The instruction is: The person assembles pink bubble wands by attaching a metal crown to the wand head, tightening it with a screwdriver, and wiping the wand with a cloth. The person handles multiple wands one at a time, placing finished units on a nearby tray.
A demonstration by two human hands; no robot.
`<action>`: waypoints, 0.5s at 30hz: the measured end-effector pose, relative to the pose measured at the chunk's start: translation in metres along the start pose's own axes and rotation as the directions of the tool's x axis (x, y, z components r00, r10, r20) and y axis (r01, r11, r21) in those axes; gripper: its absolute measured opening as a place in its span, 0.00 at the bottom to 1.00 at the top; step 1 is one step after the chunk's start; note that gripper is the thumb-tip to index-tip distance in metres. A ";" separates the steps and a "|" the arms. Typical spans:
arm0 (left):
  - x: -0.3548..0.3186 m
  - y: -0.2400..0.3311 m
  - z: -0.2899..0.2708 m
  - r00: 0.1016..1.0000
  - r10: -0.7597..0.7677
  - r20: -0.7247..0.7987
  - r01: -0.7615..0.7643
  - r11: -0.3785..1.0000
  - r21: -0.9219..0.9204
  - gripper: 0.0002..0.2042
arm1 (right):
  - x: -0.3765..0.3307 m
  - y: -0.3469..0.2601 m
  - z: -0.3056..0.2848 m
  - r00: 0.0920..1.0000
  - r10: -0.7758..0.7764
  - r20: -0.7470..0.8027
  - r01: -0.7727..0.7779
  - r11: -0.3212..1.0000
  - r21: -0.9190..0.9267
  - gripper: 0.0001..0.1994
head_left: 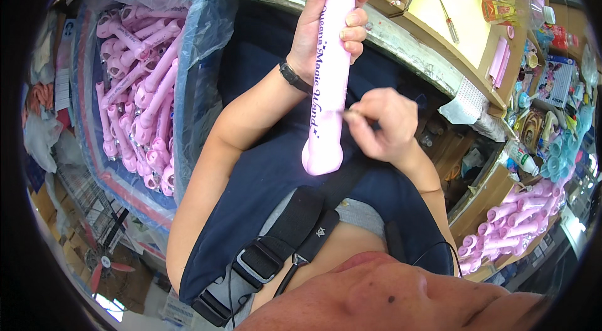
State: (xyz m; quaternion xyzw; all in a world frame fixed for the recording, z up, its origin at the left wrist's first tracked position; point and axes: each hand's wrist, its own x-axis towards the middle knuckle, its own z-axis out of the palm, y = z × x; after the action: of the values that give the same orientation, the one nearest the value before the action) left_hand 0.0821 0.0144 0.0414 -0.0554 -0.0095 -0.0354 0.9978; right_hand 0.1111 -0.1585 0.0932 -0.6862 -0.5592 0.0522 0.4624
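My left hand (326,24) grips the upper part of a long pink plastic wand handle (329,89) with purple lettering down its side and holds it upright over my lap. A dark band sits on that wrist. My right hand (384,125) is at the handle's lower right side, thumb and fingers pinched on a small thin piece (347,112) whose tip touches the handle. What that piece is I cannot tell. The handle's rounded lower end hangs free above my dark blue apron.
At the left a plastic-lined bin (207,36) holds several pink handles. The workbench edge (407,42) curves past at the top, with a screwdriver (446,14) on a cardboard tray and a bottle (511,11). More pink parts (514,218) lie at the right. A fan (103,262) stands lower left.
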 end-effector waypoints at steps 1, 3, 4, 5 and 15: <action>0.000 0.000 0.000 1.000 -0.001 0.005 0.001 1.000 -0.007 0.32 | 0.000 0.001 0.001 0.994 0.094 -0.047 -0.095 0.995 -0.029 0.10; 0.001 0.000 -0.001 1.000 -0.007 0.017 0.008 1.000 -0.020 0.33 | -0.001 0.002 -0.001 0.988 0.093 -0.124 -0.100 0.994 -0.054 0.10; 0.001 0.000 -0.001 1.000 -0.008 0.025 0.009 1.000 -0.024 0.33 | -0.001 0.002 0.000 0.995 0.052 -0.087 -0.055 0.998 -0.037 0.10; 0.000 0.000 -0.001 1.000 -0.008 0.027 0.009 0.999 -0.031 0.33 | -0.001 0.001 0.000 0.998 0.032 -0.052 -0.033 0.999 -0.013 0.10; 0.000 0.000 0.000 1.000 -0.007 0.010 0.007 0.999 -0.033 0.33 | 0.004 0.000 -0.001 0.974 0.183 -0.135 -0.194 0.978 -0.073 0.09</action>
State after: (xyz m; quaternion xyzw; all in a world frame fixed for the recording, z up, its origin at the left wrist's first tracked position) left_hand 0.0817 0.0142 0.0420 -0.0720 -0.0139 -0.0388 0.9966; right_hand 0.1127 -0.1561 0.0954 -0.7573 -0.4625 0.0279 0.4602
